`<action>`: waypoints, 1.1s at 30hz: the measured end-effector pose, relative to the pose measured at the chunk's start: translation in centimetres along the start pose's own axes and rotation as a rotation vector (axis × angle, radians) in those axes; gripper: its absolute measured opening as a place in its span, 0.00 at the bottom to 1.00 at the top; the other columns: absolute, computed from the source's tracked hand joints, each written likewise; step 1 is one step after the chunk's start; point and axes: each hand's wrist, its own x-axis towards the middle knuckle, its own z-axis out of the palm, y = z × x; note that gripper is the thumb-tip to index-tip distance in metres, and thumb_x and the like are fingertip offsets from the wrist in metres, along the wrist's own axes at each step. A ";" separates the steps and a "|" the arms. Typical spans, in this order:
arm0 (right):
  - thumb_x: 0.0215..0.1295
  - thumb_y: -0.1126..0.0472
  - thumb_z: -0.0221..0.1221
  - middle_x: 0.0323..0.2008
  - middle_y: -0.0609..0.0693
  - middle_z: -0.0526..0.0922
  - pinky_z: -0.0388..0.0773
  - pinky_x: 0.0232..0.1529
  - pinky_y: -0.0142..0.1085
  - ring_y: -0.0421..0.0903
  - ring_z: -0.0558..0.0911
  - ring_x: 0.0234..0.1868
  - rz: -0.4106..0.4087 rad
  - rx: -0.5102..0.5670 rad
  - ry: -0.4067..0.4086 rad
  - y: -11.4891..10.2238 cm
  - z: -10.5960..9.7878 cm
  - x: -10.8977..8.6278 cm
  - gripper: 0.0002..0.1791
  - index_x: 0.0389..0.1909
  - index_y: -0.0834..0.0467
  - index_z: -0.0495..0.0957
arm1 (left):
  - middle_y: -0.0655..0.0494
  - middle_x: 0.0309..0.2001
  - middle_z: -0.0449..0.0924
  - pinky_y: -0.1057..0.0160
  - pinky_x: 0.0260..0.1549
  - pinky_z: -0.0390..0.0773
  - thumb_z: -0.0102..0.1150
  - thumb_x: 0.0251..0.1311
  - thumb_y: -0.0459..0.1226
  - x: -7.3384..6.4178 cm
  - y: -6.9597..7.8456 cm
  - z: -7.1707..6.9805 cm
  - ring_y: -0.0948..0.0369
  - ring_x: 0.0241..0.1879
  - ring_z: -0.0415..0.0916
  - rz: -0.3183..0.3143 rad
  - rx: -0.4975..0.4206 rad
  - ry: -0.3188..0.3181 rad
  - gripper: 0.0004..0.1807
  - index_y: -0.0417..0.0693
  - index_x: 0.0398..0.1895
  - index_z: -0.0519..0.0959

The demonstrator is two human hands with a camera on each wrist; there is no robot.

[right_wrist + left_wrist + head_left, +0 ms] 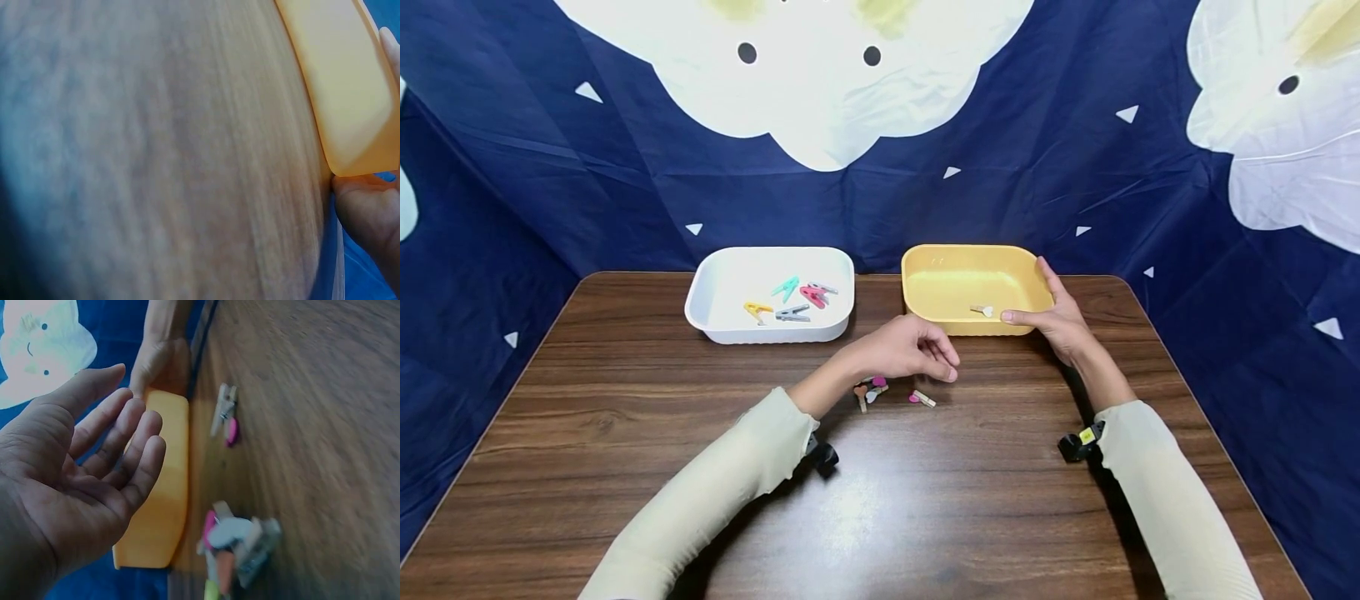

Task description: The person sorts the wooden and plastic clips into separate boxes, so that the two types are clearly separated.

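Observation:
My left hand (917, 348) hovers over the table, short of the yellow tray. Its fingers are loosely bent with nothing between them, as the left wrist view also shows. Below it lie a small wooden clothespin with a pink heart (923, 398) and a little pile of heart clothespins (870, 392). My right hand (1062, 323) holds the yellow plastic tray (981, 327) at its right end, the thumb over the front rim and the fingers along the side. Inside that tray rests one wooden clothespin with a white heart (982, 310).
A white plastic tray (767, 335) stands at the back left, with several coloured plastic clothespins (815, 295) in it. Behind the wooden table (880, 517) hangs a dark blue cloth (880, 212) printed with clouds.

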 end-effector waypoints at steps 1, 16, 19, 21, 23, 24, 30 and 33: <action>0.65 0.71 0.78 0.95 0.42 0.37 0.52 0.92 0.44 0.49 0.49 0.93 -0.001 0.002 -0.001 0.0 0.0 0.0 0.73 0.95 0.38 0.36 | 0.56 0.40 0.94 0.68 0.47 0.86 0.80 0.67 0.34 -0.1 -0.2 0.0 0.67 0.40 0.86 -0.005 0.002 -0.001 0.10 0.40 0.47 0.93; 0.65 0.68 0.79 0.95 0.39 0.36 0.49 0.93 0.47 0.47 0.46 0.94 0.006 -0.033 -0.008 0.0 -0.1 0.0 0.74 0.95 0.35 0.35 | 0.53 0.43 0.94 0.68 0.49 0.87 0.81 0.66 0.34 -1.2 -3.5 -0.4 0.66 0.42 0.87 -0.007 0.057 -0.088 0.13 0.38 0.50 0.92; 0.65 0.69 0.79 0.95 0.39 0.36 0.50 0.93 0.46 0.47 0.46 0.94 0.008 -0.028 -0.009 0.0 -0.1 0.0 0.74 0.94 0.35 0.35 | 0.55 0.43 0.94 0.70 0.48 0.85 0.81 0.65 0.34 -1.3 -3.8 -0.4 0.67 0.41 0.85 -0.017 0.059 -0.094 0.13 0.39 0.50 0.92; 0.65 0.69 0.79 0.95 0.39 0.36 0.50 0.93 0.45 0.47 0.46 0.94 0.011 -0.029 -0.009 0.1 -0.1 0.0 0.74 0.94 0.35 0.35 | 0.56 0.43 0.94 0.70 0.47 0.84 0.81 0.64 0.34 -1.3 -3.9 -0.4 0.68 0.41 0.84 -0.023 0.061 -0.100 0.13 0.40 0.49 0.92; 0.65 0.69 0.79 0.95 0.39 0.36 0.50 0.93 0.45 0.47 0.46 0.94 0.011 -0.031 -0.008 0.1 -0.2 0.0 0.74 0.94 0.35 0.35 | 0.57 0.42 0.94 0.71 0.47 0.83 0.82 0.62 0.34 -1.3 -4.1 -0.4 0.68 0.41 0.83 -0.028 0.074 -0.104 0.13 0.41 0.48 0.92; 0.65 0.69 0.79 0.95 0.39 0.36 0.50 0.93 0.45 0.47 0.46 0.94 0.012 -0.031 -0.008 0.1 -0.2 0.0 0.74 0.94 0.35 0.35 | 0.58 0.42 0.94 0.71 0.47 0.82 0.83 0.62 0.34 -1.3 -4.1 -0.5 0.69 0.41 0.82 -0.032 0.081 -0.106 0.13 0.42 0.48 0.92; 0.66 0.69 0.78 0.95 0.39 0.35 0.50 0.93 0.46 0.48 0.46 0.94 0.011 -0.028 -0.012 0.1 -0.1 -0.1 0.74 0.94 0.35 0.35 | 0.63 0.40 0.92 0.72 0.46 0.80 0.85 0.58 0.34 -1.3 -4.3 -0.7 0.70 0.41 0.80 -0.055 0.121 -0.127 0.14 0.44 0.47 0.93; 0.66 0.69 0.78 0.95 0.39 0.35 0.50 0.93 0.47 0.49 0.46 0.94 0.009 -0.027 -0.012 0.1 -0.2 0.0 0.74 0.95 0.35 0.34 | 0.62 0.40 0.92 0.73 0.45 0.79 0.85 0.57 0.33 -1.3 -4.3 -0.7 0.70 0.40 0.79 -0.058 0.121 -0.138 0.15 0.44 0.47 0.93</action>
